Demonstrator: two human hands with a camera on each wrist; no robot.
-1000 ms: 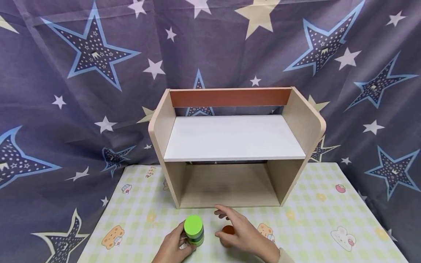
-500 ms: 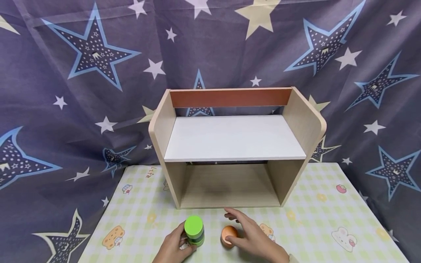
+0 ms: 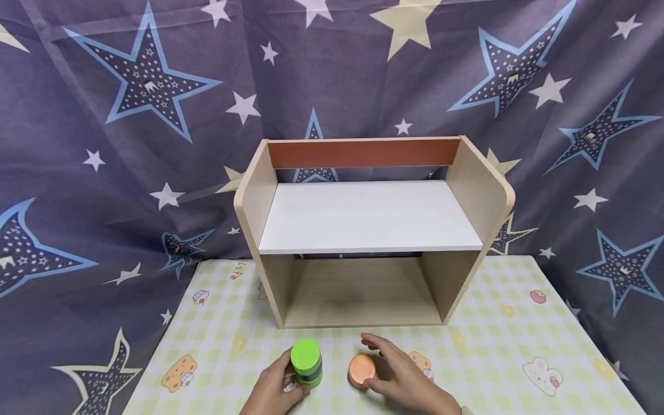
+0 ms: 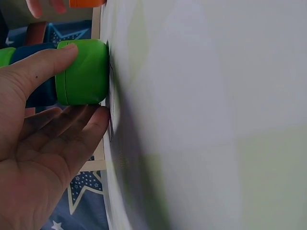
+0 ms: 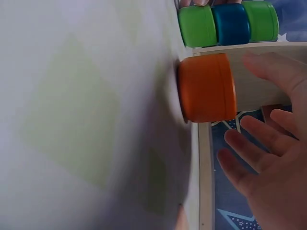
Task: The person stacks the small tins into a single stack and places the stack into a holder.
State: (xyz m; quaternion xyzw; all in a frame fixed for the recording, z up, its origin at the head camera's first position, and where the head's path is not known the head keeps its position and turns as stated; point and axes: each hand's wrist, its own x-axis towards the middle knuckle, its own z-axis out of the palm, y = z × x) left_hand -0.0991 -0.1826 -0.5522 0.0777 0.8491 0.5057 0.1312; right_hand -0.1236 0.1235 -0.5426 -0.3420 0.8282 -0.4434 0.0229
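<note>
A stack of short cylindrical pieces (image 3: 306, 360) stands upright on the table, with a dark blue piece (image 5: 231, 24) between a green bottom piece (image 4: 82, 72) and a green top piece (image 5: 261, 20). My left hand (image 3: 275, 385) holds the stack low down, its thumb on the bottom green piece and its fingers on the opposite side. To the right, a single orange cylinder (image 3: 362, 370) sits on the table. Beside it is my right hand (image 3: 402, 374), fingers spread and nothing held. In the right wrist view, a gap separates that hand from the orange cylinder (image 5: 207, 87).
Behind the hands stands a two-level wooden shelf unit (image 3: 368, 291) with a white upper board (image 3: 370, 216). A pale green checked cloth (image 3: 498, 357) with cartoon prints covers the table. Behind hangs a dark star-patterned curtain (image 3: 197, 161).
My right hand has drawn back to the right from over the orange cylinder, which now shows fully. My left hand and the stack stay in place.
</note>
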